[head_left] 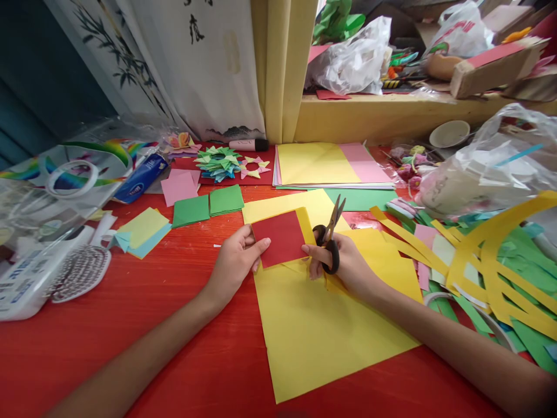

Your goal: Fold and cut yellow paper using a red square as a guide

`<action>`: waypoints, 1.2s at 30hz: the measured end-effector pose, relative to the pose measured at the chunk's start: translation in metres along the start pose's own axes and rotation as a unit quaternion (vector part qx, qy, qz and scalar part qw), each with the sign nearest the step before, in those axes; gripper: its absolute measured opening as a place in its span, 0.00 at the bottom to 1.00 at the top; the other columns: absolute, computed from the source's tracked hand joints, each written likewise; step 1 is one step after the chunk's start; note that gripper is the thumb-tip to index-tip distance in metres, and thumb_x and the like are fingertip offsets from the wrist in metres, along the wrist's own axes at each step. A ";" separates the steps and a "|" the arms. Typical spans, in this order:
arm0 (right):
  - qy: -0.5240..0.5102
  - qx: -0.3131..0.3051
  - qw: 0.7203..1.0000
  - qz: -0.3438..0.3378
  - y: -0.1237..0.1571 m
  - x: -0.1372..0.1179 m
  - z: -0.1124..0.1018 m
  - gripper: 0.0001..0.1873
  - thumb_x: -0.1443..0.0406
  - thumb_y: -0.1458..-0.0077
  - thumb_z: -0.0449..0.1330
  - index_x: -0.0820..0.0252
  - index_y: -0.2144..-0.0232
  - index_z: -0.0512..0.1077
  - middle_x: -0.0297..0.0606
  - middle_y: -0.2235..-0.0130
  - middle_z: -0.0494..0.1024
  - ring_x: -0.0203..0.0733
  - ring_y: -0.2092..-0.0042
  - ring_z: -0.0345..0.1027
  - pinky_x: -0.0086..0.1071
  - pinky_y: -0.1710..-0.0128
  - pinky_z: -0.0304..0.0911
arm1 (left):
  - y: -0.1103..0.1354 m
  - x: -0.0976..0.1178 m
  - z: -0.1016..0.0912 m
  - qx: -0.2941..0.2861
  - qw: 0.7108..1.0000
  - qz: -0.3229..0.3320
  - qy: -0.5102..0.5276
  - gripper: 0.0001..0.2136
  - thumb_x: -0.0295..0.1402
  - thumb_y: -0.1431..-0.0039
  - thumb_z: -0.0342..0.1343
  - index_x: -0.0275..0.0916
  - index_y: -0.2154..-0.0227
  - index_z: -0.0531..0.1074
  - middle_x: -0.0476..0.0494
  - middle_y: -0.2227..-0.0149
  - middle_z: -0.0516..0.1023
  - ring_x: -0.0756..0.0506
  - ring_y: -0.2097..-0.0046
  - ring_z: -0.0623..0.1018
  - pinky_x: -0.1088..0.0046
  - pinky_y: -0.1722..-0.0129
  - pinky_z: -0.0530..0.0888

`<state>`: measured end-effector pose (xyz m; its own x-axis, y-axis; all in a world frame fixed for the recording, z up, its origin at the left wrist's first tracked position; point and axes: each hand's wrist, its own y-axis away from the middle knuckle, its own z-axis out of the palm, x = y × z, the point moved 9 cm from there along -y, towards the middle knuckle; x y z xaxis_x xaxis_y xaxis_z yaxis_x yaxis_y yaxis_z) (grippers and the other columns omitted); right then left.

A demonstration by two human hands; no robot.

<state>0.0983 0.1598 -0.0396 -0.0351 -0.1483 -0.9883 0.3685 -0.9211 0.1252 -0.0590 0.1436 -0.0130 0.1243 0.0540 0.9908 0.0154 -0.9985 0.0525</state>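
The yellow sheet (pixel 322 342) lies nearest, flat under the work, likely to keep it within reach. Just above it, the red square (pixel 281 238) is held against a yellow piece (pixel 307 224) that shows along its top and right edges, perhaps so that the two line up. The left hand (pixel 232 258) grips both layers, thumb on the red face and fingers curled behind. The right hand (pixel 350 264) pinches the right edge between thumb and fingertip while also keeping the scissors (pixel 334 219), blades slightly parted and pointing away, probably to leave the paper clear; which fingers sit in the loops is hard to tell. Beyond, green squares (pixel 190 211) sit in neat piles, and folded stars (pixel 216 162) lie farther back, out of the way.
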 end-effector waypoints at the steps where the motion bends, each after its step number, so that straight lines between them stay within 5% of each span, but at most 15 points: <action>1: -0.003 0.003 1.000 -0.002 0.000 0.000 0.000 0.13 0.59 0.52 0.60 0.59 0.75 0.59 0.32 0.85 0.72 0.35 0.83 0.64 0.26 0.81 0.55 | 0.000 0.000 0.000 0.001 1.000 0.000 0.001 0.06 0.34 0.48 0.53 0.37 0.68 0.67 0.55 0.82 0.63 0.57 0.83 0.58 0.80 0.84 0.55; 36: -0.067 0.021 0.998 -0.007 -0.002 -0.001 -0.003 0.10 0.62 0.51 0.60 0.58 0.71 0.61 0.28 0.88 0.69 0.36 0.85 0.64 0.25 0.84 0.56 | -0.002 0.000 -0.001 0.000 1.000 0.008 -0.013 0.05 0.32 0.47 0.53 0.38 0.68 0.67 0.57 0.84 0.62 0.57 0.83 0.58 0.81 0.83 0.55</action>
<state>0.1000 0.1631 -0.0396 -0.1641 -0.1802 -0.9698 0.3274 -0.9374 0.1188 -0.0603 0.1457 -0.0126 0.1512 0.0380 0.9878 0.0133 -0.9992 0.0364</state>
